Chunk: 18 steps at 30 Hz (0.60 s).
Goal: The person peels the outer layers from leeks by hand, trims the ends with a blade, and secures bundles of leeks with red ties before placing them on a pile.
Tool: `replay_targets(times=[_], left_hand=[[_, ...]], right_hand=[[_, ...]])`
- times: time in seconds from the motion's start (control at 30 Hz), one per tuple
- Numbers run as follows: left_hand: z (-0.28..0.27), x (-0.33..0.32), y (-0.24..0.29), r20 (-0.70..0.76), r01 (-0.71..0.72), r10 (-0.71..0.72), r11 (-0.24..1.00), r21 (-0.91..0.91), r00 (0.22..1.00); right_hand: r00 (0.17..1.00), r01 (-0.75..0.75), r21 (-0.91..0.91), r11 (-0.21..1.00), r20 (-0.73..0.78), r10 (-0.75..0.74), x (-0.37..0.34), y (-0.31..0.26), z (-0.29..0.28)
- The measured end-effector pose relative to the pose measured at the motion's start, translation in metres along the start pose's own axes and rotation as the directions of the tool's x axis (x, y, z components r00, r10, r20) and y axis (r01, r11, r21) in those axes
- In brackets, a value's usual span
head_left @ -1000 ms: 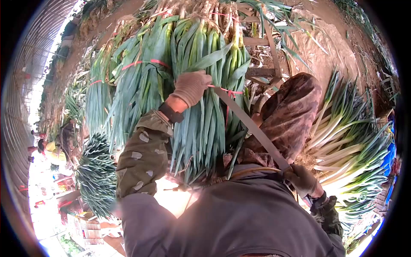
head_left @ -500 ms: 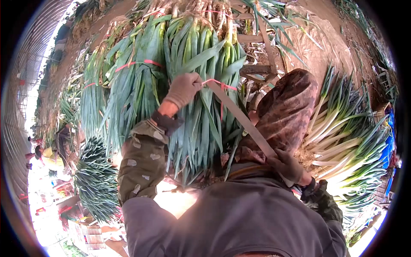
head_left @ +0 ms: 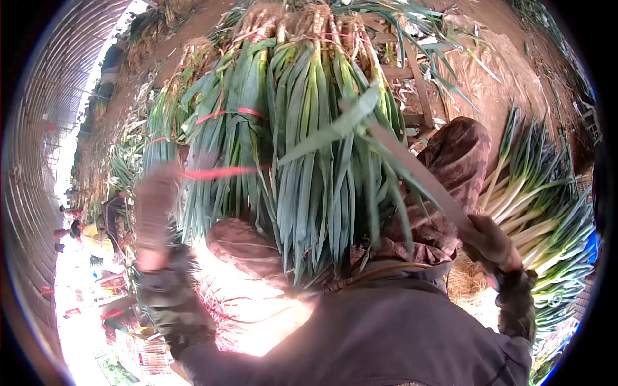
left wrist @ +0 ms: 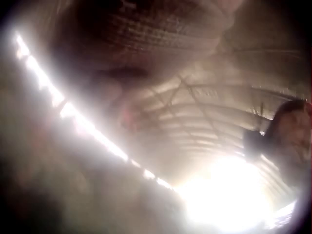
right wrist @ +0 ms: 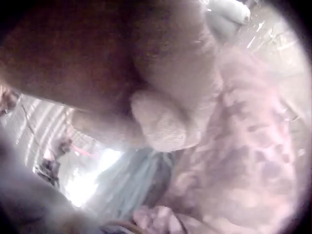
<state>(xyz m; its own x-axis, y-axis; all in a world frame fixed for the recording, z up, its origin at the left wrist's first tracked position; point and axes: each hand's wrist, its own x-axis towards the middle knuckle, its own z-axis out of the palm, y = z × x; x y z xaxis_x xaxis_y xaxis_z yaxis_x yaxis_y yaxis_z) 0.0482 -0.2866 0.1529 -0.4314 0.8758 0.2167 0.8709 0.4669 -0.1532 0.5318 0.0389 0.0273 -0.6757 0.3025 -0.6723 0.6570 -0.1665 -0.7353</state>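
Long green leeks (head_left: pixel 309 154) hang roots-up in the middle of the head view. My gloved left hand (head_left: pixel 156 209), blurred, is off to their left and holds one end of a red tie (head_left: pixel 222 172) that stretches toward the leaves. The gloved right hand (head_left: pixel 492 243) grips a long flat blade (head_left: pixel 425 177), which slants up and left across the leaves. Near its far end a loose leaf (head_left: pixel 335 132) sticks out sideways. In the right wrist view, curled gloved fingers (right wrist: pixel 161 122) show. The left wrist view is blurred, with part of the glove (left wrist: pixel 151 29) at the top.
Leeks tied with red bands (head_left: pixel 222 116) lie left of the middle ones. A pile of leeks with white stalks (head_left: pixel 521 206) is at the right. My bent knee (head_left: pixel 457 145) is beside the blade. A wooden frame (head_left: pixel 418 83) stands behind, and a crate (head_left: pixel 151 354) sits at lower left.
My left hand has moved from the middle leeks down and left, with the red tie drawn out behind it. The red tie around those leaves is gone. The right hand and blade have shifted right.
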Motion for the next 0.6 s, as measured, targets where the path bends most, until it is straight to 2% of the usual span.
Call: replay_targets(times=[0.03, 0.07, 0.1, 0.13, 0.17, 0.23, 0.27, 0.33, 0.37, 0.4, 0.43, 0.47, 0.5, 0.53, 0.57, 0.6], left_hand=[[-0.036, 0.002, -0.046, -0.276, 0.187, -0.216, 0.974, -0.128, 0.937], [-0.071, 0.004, -0.092, -0.551, 0.246, -0.433, 0.891, -0.382, 0.713], [-0.107, 0.006, -0.137, -0.713, 0.13, -0.56, 0.816, -0.563, 0.422], [-0.138, 0.013, -0.149, -0.837, 0.178, -0.461, 0.887, -0.426, 0.294], [-0.156, 0.018, -0.163, -0.929, 0.245, -0.329, 0.927, -0.284, 0.167], [-0.158, 0.062, -0.152, -0.963, -0.021, -0.102, 0.994, -0.111, 0.25], [-0.155, 0.089, -0.144, -0.96, -0.159, 0.018, 0.987, -0.028, 0.279], [-0.11, 0.163, -0.095, -0.865, -0.337, 0.223, 0.939, 0.066, 0.45], [-0.074, 0.199, -0.054, -0.75, -0.424, 0.35, 0.9, 0.103, 0.562], [-0.032, 0.23, -0.018, -0.608, -0.475, 0.468, 0.864, 0.165, 0.641], [0.01, 0.261, 0.013, -0.462, -0.49, 0.547, 0.836, 0.249, 0.698], [0.056, 0.286, 0.025, -0.325, -0.319, 0.534, 0.787, 0.528, 0.78], [0.09, 0.298, 0.038, -0.223, -0.323, 0.326, 0.945, 0.051, 0.919], [0.127, 0.319, 0.048, -0.126, -0.349, 0.36, 0.932, 0.101, 0.924], [0.153, 0.339, 0.062, -0.028, -0.38, 0.388, 0.913, 0.151, 0.921], [0.161, 0.348, 0.091, -0.001, -0.25, 0.25, 0.968, -0.003, 0.968]], right_hand=[[0.995, -0.094, -0.041, 0.995, 0.027, 0.095, -0.016, -0.002, -0.01], [0.995, -0.061, -0.072, 0.996, 0.075, 0.066, -0.026, -0.005, -0.014], [0.992, -0.026, -0.099, 0.995, 0.118, 0.038, -0.035, -0.007, -0.018], [0.988, 0.012, -0.122, 0.993, 0.155, 0.007, -0.042, -0.007, -0.02], [0.986, 0.082, -0.032, 0.996, 0.149, -0.076, -0.045, -0.004, -0.022], [0.962, 0.223, 0.144, 0.964, 0.126, -0.241, -0.047, -0.003, -0.022], [0.89, 0.444, 0.088, 0.892, 0.076, -0.45, -0.035, -0.011, -0.02], [0.869, 0.484, 0.01, 0.875, -0.124, -0.479, -0.007, -0.02, -0.022], [0.865, 0.465, 0.26, 0.846, -0.336, -0.373, 0.005, -0.042, -0.005], [0.838, 0.508, 0.349, 0.788, -0.411, -0.358, 0.032, -0.051, -0.003], [0.838, 0.482, 0.334, 0.81, -0.444, -0.316, 0.067, -0.05, -0.012], [0.833, 0.442, 0.227, 0.868, -0.462, -0.304, 0.096, -0.06, -0.017], [0.834, 0.478, 0.221, 0.85, -0.42, -0.359, 0.13, -0.056, -0.019], [0.829, 0.513, 0.218, 0.83, -0.374, -0.415, 0.154, -0.055, -0.021], [0.972, 0.218, 0.852, 0.476, -0.231, -0.032, 0.163, -0.068, -0.013], [0.888, 0.435, 0.294, 0.851, -0.295, -0.352, 0.187, -0.062, -0.007]])
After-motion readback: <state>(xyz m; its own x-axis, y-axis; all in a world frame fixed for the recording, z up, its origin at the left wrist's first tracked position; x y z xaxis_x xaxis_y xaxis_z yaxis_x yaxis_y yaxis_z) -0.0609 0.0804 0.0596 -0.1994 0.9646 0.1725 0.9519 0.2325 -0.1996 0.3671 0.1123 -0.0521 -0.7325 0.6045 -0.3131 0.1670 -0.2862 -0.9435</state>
